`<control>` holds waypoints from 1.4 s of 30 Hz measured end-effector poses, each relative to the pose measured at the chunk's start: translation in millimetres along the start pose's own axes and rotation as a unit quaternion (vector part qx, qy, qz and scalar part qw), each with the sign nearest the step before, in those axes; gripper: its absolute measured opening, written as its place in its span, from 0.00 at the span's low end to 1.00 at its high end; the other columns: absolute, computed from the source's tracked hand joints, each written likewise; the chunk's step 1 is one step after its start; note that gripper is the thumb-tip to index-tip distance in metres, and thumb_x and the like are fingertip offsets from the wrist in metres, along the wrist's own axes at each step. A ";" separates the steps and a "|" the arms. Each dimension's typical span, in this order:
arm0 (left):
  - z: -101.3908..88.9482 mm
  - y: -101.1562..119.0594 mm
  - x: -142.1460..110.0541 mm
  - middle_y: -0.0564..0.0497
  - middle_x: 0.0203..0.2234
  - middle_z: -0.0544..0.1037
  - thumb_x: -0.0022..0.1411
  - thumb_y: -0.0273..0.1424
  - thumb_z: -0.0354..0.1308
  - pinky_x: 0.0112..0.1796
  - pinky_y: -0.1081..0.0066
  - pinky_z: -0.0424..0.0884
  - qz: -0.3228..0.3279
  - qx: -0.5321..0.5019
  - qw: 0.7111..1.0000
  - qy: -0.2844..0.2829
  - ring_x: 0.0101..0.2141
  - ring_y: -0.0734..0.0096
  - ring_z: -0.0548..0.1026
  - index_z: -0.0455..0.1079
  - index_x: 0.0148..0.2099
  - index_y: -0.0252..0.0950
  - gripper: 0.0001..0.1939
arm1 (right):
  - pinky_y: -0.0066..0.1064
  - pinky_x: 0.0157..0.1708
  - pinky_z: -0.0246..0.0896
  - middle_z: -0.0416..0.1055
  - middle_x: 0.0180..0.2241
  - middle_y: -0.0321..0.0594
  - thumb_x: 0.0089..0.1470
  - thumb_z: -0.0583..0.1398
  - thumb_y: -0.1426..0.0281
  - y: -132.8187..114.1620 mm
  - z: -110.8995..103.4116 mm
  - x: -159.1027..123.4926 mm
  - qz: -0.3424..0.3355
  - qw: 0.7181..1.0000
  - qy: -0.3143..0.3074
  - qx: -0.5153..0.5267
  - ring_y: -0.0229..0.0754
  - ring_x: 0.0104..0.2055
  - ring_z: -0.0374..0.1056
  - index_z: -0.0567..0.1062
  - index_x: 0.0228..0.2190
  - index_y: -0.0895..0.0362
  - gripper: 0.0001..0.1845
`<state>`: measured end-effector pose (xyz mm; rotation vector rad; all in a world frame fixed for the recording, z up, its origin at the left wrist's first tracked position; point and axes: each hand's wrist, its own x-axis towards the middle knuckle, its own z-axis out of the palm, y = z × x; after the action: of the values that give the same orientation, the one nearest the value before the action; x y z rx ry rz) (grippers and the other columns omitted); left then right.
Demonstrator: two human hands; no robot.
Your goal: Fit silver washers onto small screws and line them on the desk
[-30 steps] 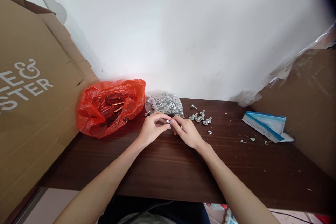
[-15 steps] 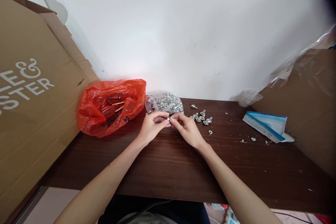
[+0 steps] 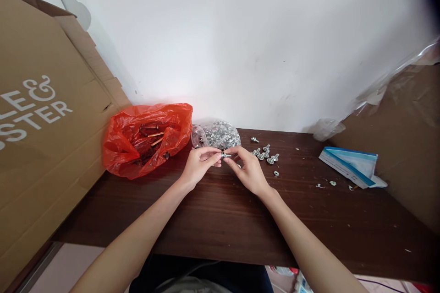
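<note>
Over the table, a small silver bolt lies sideways between my two hands, its shank pointing right. My left hand pinches its head end between thumb and fingertips. The thumb and forefinger of my right hand close around the bolt from the other side, touching near its collar. Whether a loose washer or nut is on it is too small to tell. Several similar bolts lie just right of my right hand, with a single bolt behind them and a hex nut in front.
A clear plastic bag of silver hardware sits behind my hands. To its left is an open red bag with long bolts inside. Cardboard boxes flank the dark wooden table. A blue-and-white packet and a plastic cup are at right.
The bolt has turned between my fingers, so its shank now shows pointing right. My right fingers have spread slightly around it. The view has shifted slightly.
</note>
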<state>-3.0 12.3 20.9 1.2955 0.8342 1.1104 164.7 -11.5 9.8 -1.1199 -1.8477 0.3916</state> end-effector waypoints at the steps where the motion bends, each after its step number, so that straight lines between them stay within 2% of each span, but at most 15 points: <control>1: 0.1 0.8 -0.1 0.48 0.28 0.78 0.47 0.33 0.67 0.39 0.64 0.75 0.013 0.010 1.000 0.001 0.29 0.71 0.76 0.74 0.37 0.30 0.15 | 0.31 0.32 0.63 0.71 0.37 0.41 0.58 0.55 0.65 -0.1 -0.3 -0.1 -0.001 1.000 0.000 -0.003 0.40 0.32 0.67 0.69 0.39 0.55 0.09; 4: 0.2 1.7 0.1 0.47 0.33 0.78 0.48 0.32 0.66 0.40 0.65 0.74 0.031 0.015 0.999 0.011 0.34 0.69 0.75 0.74 0.38 0.32 0.14 | 0.31 0.32 0.64 0.71 0.36 0.41 0.58 0.55 0.65 0.2 -0.5 -0.4 0.000 1.000 0.006 -0.011 0.40 0.32 0.67 0.69 0.39 0.54 0.09; 9: -0.9 -1.4 1.4 0.47 0.30 0.77 0.51 0.36 0.63 0.33 0.70 0.73 -0.009 0.038 0.999 0.009 0.30 0.73 0.73 0.74 0.37 0.31 0.14 | 0.32 0.33 0.64 0.71 0.36 0.41 0.59 0.55 0.65 0.7 -0.6 -0.3 -0.014 1.000 0.003 -0.015 0.40 0.32 0.67 0.70 0.39 0.54 0.09; 12: -1.0 -1.6 1.5 0.48 0.31 0.76 0.49 0.33 0.65 0.32 0.73 0.71 0.023 0.052 0.998 -0.005 0.32 0.72 0.73 0.74 0.38 0.32 0.13 | 0.33 0.34 0.64 0.70 0.36 0.41 0.59 0.54 0.64 -0.1 -1.2 0.0 -0.016 1.000 0.001 -0.018 0.41 0.32 0.67 0.70 0.39 0.54 0.09; 14: -0.5 -0.7 1.5 0.49 0.32 0.75 0.50 0.33 0.64 0.31 0.74 0.70 0.033 0.051 0.998 0.006 0.33 0.72 0.72 0.72 0.39 0.33 0.13 | 0.32 0.33 0.63 0.70 0.35 0.42 0.59 0.54 0.64 -0.5 -1.4 0.0 -0.013 1.000 0.002 -0.019 0.41 0.32 0.67 0.70 0.39 0.54 0.09; 17: 0.4 0.4 1.6 0.50 0.29 0.74 0.54 0.36 0.60 0.27 0.75 0.68 0.014 0.071 0.997 0.025 0.27 0.76 0.70 0.72 0.37 0.32 0.12 | 0.32 0.32 0.63 0.70 0.36 0.41 0.59 0.55 0.64 -0.5 -1.2 -0.2 -0.018 1.000 0.002 -0.017 0.41 0.32 0.66 0.70 0.39 0.54 0.09; 19: 0.6 0.9 1.3 0.51 0.27 0.74 0.54 0.36 0.60 0.26 0.75 0.67 0.014 0.091 0.996 0.016 0.24 0.78 0.68 0.72 0.35 0.32 0.11 | 0.32 0.33 0.63 0.70 0.36 0.42 0.59 0.55 0.65 -0.2 -0.9 -0.2 -0.023 1.000 0.004 -0.015 0.41 0.32 0.66 0.70 0.39 0.54 0.09; 24: 0.8 0.3 0.4 0.50 0.31 0.75 0.49 0.33 0.64 0.28 0.75 0.67 0.047 0.077 0.996 0.003 0.29 0.75 0.71 0.72 0.37 0.33 0.12 | 0.33 0.34 0.63 0.70 0.35 0.41 0.59 0.55 0.64 -0.4 -0.7 0.2 -0.025 1.000 0.010 -0.011 0.41 0.33 0.66 0.70 0.39 0.54 0.09; 28: 0.7 -1.8 1.1 0.50 0.27 0.74 0.54 0.36 0.60 0.26 0.75 0.67 0.006 0.059 0.998 0.007 0.25 0.77 0.69 0.72 0.36 0.31 0.13 | 0.32 0.33 0.63 0.71 0.36 0.42 0.59 0.55 0.64 -1.0 -0.7 -0.1 -0.024 1.000 0.009 -0.008 0.41 0.33 0.67 0.71 0.39 0.55 0.10; 33: 0.8 0.6 0.1 0.50 0.29 0.74 0.50 0.34 0.63 0.27 0.76 0.67 0.026 0.059 0.998 -0.006 0.28 0.76 0.70 0.72 0.39 0.32 0.14 | 0.33 0.33 0.64 0.71 0.36 0.42 0.59 0.55 0.65 0.5 -0.4 -0.5 -0.032 0.999 0.014 -0.011 0.41 0.33 0.67 0.70 0.39 0.55 0.09; 38: 1.0 0.5 -0.7 0.53 0.23 0.70 0.54 0.37 0.60 0.25 0.75 0.65 -0.005 0.064 0.998 0.001 0.22 0.79 0.67 0.71 0.35 0.31 0.13 | 0.32 0.33 0.63 0.70 0.35 0.41 0.58 0.56 0.67 2.1 0.6 -0.3 -0.045 0.999 0.012 -0.005 0.40 0.33 0.66 0.70 0.39 0.55 0.08; 42: 1.3 -0.4 -0.7 0.52 0.27 0.72 0.52 0.35 0.62 0.25 0.76 0.65 0.033 0.075 0.996 -0.016 0.24 0.78 0.67 0.71 0.39 0.32 0.14 | 0.32 0.33 0.64 0.70 0.35 0.41 0.58 0.56 0.67 1.9 0.6 -0.2 -0.044 0.999 0.015 -0.004 0.41 0.33 0.66 0.70 0.39 0.55 0.07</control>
<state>-1.8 11.2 20.7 1.4711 0.8711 1.0919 165.3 -10.5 8.2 -1.0406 -1.8669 0.3160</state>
